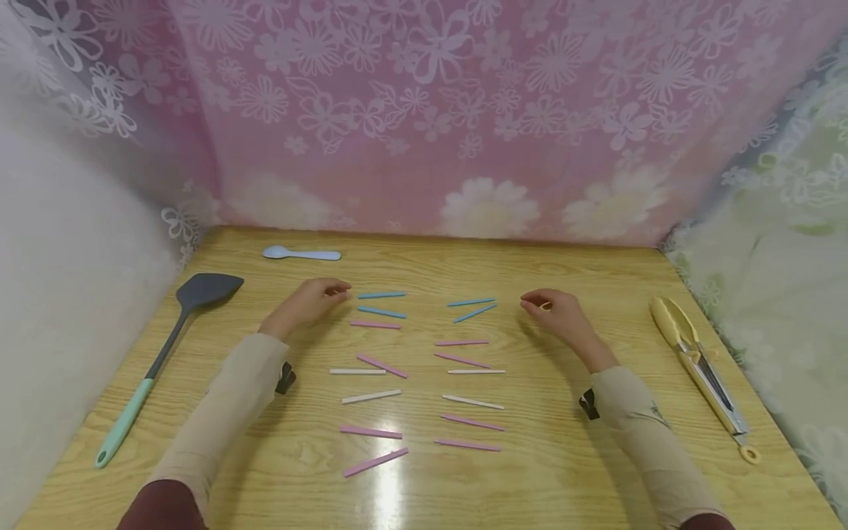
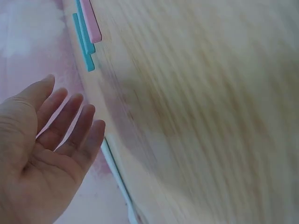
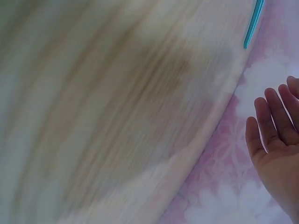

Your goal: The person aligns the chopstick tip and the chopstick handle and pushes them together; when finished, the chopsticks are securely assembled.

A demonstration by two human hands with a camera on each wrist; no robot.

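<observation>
My left hand [image 1: 314, 300] hovers with loosely bent fingers just left of two blue sticks [image 1: 382, 295] in the left column. In the left wrist view the palm [image 2: 49, 172] shows bare, with nothing in it. To the right of the blue sticks [image 1: 471, 302] of the right column is my right hand [image 1: 556, 313], its fingers relaxed and holding nothing. The right wrist view shows that hand [image 3: 278, 149] partly cut off by the frame. Below the blue sticks lie pink sticks [image 1: 375, 324] and white sticks [image 1: 371, 397] on the left, with similar pink sticks [image 1: 461, 342] and white sticks [image 1: 473, 402] on the right.
A pale blue spoon [image 1: 303, 255] lies at the back left of the wooden table [image 1: 424, 486]. At the left edge is a dark spatula [image 1: 174, 331] with a mint handle; yellow tongs [image 1: 698, 368] lie at the right. A pink floral cloth [image 1: 424, 110] hangs behind.
</observation>
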